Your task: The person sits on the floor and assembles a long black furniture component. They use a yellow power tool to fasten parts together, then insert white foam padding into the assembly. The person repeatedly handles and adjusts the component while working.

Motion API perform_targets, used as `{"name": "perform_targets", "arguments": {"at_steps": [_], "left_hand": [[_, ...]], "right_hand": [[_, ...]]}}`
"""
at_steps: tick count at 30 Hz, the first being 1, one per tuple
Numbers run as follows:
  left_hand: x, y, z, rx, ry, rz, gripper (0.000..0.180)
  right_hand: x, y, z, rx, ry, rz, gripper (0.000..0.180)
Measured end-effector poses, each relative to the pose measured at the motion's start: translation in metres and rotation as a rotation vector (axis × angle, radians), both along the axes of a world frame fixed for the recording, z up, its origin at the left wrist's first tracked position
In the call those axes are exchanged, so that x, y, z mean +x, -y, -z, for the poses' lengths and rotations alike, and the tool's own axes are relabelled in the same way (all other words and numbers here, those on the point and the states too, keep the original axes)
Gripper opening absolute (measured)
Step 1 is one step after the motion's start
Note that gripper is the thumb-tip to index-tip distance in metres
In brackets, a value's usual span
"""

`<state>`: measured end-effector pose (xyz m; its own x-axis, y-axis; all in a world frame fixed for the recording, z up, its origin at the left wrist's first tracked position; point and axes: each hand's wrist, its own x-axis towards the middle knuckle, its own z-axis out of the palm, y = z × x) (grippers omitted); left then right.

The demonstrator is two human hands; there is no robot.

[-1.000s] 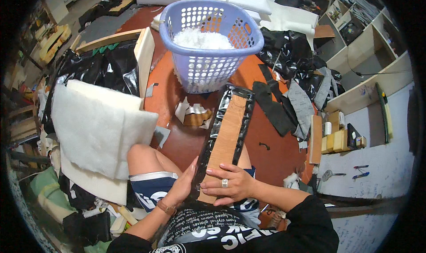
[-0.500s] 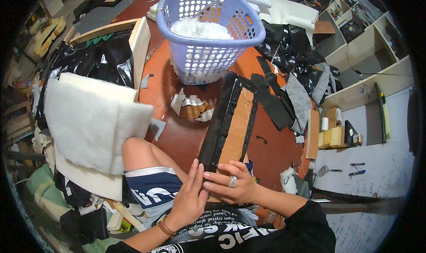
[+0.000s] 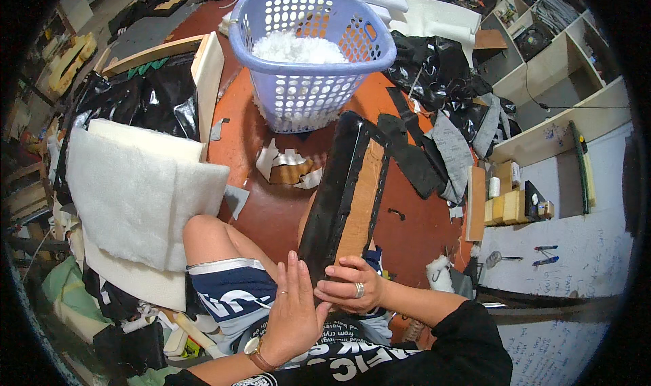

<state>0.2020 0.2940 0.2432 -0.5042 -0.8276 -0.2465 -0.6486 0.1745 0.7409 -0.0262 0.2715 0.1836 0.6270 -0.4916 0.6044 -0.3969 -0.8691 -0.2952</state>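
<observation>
Panel: long black-covered wooden panel [image 3: 349,196], near end at the lap, long axis running away toward the lavender basket [image 3: 308,54] | Right hand [image 3: 352,290]: wrapped around the near end, gripping | Left hand [image 3: 293,311]: flat and wide, fingers pressed on the panel's left edge | 2 hands both at near end | Left: white foam sheets [image 3: 135,196].

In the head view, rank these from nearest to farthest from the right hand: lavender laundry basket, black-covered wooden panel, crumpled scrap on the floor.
From the right hand:
1. Black-covered wooden panel, gripped at its near end.
2. Crumpled scrap, on the floor, left of the panel.
3. Lavender laundry basket, beyond the panel's far end.
</observation>
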Motion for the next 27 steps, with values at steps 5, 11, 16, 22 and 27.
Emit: {"name": "perform_targets", "arguments": {"at_steps": [5, 11, 16, 22, 27], "left_hand": [[0.008, -0.002, 0.014, -0.14, -0.051, 0.11, 0.097], [0.042, 0.032, 0.035, 0.215, -0.638, 0.103, 0.066], [0.007, 0.053, 0.093, 0.29, -0.42, -0.471, 0.059], [0.023, 0.015, 0.055, 0.097, -0.408, -0.152, 0.062], [0.02, 0.006, 0.032, -0.045, -0.241, -0.053, 0.064]], "right_hand": [[0.003, 0.009, -0.007, 0.019, 0.032, -0.087, 0.027], [0.005, 0.015, -0.014, 0.024, -0.027, -0.071, 0.026], [0.027, 0.023, -0.027, 0.124, -0.191, -0.095, 0.029], [0.02, 0.018, -0.023, 0.088, -0.187, -0.095, 0.026], [0.012, 0.016, -0.01, 0.036, -0.037, -0.089, 0.024]]}}
